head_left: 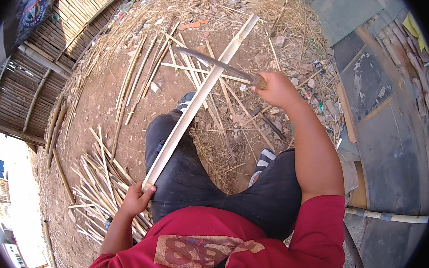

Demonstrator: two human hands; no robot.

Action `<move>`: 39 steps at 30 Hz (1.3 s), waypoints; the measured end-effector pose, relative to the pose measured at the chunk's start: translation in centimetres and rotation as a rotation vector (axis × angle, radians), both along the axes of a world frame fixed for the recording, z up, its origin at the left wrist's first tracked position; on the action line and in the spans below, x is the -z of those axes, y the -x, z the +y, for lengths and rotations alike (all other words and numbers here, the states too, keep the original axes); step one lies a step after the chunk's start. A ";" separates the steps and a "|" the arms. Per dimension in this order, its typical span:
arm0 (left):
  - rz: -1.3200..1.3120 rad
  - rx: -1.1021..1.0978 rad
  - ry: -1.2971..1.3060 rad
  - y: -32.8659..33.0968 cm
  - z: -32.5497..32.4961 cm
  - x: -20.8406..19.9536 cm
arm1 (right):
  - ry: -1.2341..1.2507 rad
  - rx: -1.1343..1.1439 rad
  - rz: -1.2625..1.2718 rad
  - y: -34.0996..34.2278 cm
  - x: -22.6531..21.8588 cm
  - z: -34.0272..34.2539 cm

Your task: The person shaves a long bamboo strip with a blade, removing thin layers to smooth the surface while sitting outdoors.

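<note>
A long split bamboo strip (198, 102), its pale hollow side up, slants across my left thigh toward the far ground. Its near end is gripped in my left hand (138, 198), closed beside my hip. My right hand (276, 90) is wrapped round the wooden handle of a machete (214, 61). The dark, slightly curved blade points left and crosses over the bamboo strip beyond my knees; whether it touches the strip I cannot tell. On the ground near my right foot lies a second dark bladed tool (273, 124).
A heap of split bamboo sticks (102, 186) lies at my left. More bamboo strips (141, 74) are scattered ahead on the dirt, with straw and rubble behind. A bamboo-slat wall (79, 10) stands far left. Dark boards (375, 105) line the right side.
</note>
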State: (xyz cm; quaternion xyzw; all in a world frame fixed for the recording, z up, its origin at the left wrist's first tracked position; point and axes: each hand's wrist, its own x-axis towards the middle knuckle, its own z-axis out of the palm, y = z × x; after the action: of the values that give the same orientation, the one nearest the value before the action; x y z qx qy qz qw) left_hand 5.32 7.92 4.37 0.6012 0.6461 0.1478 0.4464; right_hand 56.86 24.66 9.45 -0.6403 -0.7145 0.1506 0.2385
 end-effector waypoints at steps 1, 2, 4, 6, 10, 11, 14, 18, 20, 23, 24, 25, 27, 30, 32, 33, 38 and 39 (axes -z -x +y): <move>0.018 0.001 -0.026 0.5 -0.1 0.7 | -0.026 -0.097 -0.116 1.4 -0.4 -0.2; 0.035 -0.002 -0.053 0.3 0.0 0.9 | -0.055 -0.197 -0.234 2.6 -0.8 -0.2; 0.171 0.032 -0.095 -0.1 -0.2 -0.3 | -0.060 -0.324 -0.362 4.2 -2.1 -1.0; 0.223 0.054 -0.152 -0.3 -0.2 -0.3 | 0.009 -0.240 -0.257 3.3 -2.0 -0.8; 0.177 0.066 -0.195 -1.1 0.3 -0.6 | -0.071 0.248 0.109 -3.5 0.8 0.8; 0.177 0.065 -0.170 -1.5 0.2 -1.1 | -0.171 0.338 0.127 -4.3 1.2 0.6; -0.113 -0.027 -0.139 -0.9 -0.2 0.3 | -0.001 0.136 0.053 -2.0 0.2 0.0; 0.085 0.052 -0.060 -2.0 0.0 -1.7 | -0.010 -0.258 -0.278 3.9 -2.8 -2.1; 0.222 0.096 -0.087 -2.0 0.0 -2.4 | 0.013 -0.305 -0.305 4.3 -3.0 -2.3; 0.152 0.074 -0.156 -1.3 0.1 -0.3 | 0.101 -0.055 -0.094 -0.1 -1.3 -0.2; 0.136 0.067 -0.169 -1.1 0.3 0.0 | 0.103 0.097 0.011 -2.6 -0.1 0.4; 0.146 0.071 -0.163 -1.7 0.4 -0.7 | 0.067 0.228 0.046 -4.6 0.6 0.7; 0.158 0.086 -0.177 -1.9 0.6 -1.2 | 0.000 0.342 0.054 -6.3 1.7 0.7; 0.157 0.075 -0.171 -1.6 0.3 -1.3 | -0.052 0.212 -0.033 -5.3 2.1 0.4; 0.147 0.063 -0.167 -2.0 0.2 -1.3 | -0.030 0.028 -0.092 -1.5 -0.3 -0.7; 0.161 0.074 -0.161 -2.1 0.2 -1.3 | -0.014 -0.073 -0.161 0.1 -1.2 -1.2; 0.260 0.098 -0.214 -1.6 0.5 -0.9 | -0.083 -0.337 -0.266 3.4 -2.4 -1.7; 0.330 0.099 -0.189 -1.7 0.6 -1.2 | 0.019 -0.229 -0.221 2.2 -2.2 -1.0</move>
State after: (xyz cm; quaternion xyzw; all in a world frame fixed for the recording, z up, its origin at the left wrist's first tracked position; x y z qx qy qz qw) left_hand 6.97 8.54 5.56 0.6876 0.6633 0.0852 0.2827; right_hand 54.67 23.68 11.64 -0.5694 -0.8033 0.1121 0.1336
